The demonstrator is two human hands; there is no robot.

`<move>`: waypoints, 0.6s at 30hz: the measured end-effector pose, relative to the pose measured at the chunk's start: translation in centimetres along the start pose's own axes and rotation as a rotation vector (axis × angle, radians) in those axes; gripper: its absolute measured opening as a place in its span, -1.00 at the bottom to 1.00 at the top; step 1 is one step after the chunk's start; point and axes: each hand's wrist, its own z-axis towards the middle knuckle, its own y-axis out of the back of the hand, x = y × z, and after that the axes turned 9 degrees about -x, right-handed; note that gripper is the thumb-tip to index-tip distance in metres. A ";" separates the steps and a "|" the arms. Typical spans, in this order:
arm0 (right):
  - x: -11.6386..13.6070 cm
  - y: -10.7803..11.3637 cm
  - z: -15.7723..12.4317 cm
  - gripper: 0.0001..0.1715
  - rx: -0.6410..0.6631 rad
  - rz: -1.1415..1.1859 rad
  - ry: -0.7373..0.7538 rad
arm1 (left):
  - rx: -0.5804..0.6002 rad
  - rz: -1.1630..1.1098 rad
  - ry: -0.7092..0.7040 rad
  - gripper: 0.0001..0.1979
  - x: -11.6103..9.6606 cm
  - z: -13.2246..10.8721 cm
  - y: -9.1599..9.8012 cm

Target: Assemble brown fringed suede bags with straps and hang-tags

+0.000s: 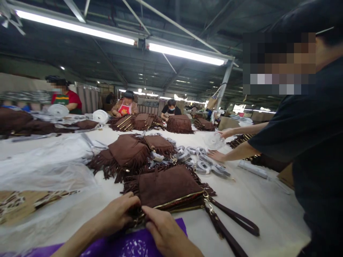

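A brown suede-like clutch bag with fringed edges lies before me, its gold zipper side towards me. Two dark wrist straps run from gold clips at its right end. At the bag's near left corner, my left hand is closed, fingers curled by dark material and a bit of gold-coloured metal. My right hand meets it there, thumb and forefinger pressed together. The fingers hide what exactly they grip. Beneath both hands lies shiny purple plastic.
More fringed bags are piled behind, beside coiled straps in clear wrapping. Clear plastic sheeting covers the left side. At right a co-worker reaches over the white table, near a clear reel. Other people work at the far side.
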 end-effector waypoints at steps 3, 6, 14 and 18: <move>0.3 -0.9 0.8 -0.59 -0.068 0.038 -0.046 | -0.081 0.032 -0.003 -0.90 0.7 -0.2 -1.3; 1.0 -0.9 0.9 -0.63 -0.085 0.056 -0.087 | -0.175 0.031 -0.021 -0.83 0.5 -0.3 -2.3; 2.6 -4.0 1.1 -0.08 -0.049 -0.267 -0.288 | -0.122 -0.116 -0.006 -0.78 0.3 -0.4 -2.9; 2.3 -4.0 1.8 -0.31 -0.019 -0.365 -0.285 | 0.023 -0.344 0.005 -0.71 1.3 -0.4 -2.8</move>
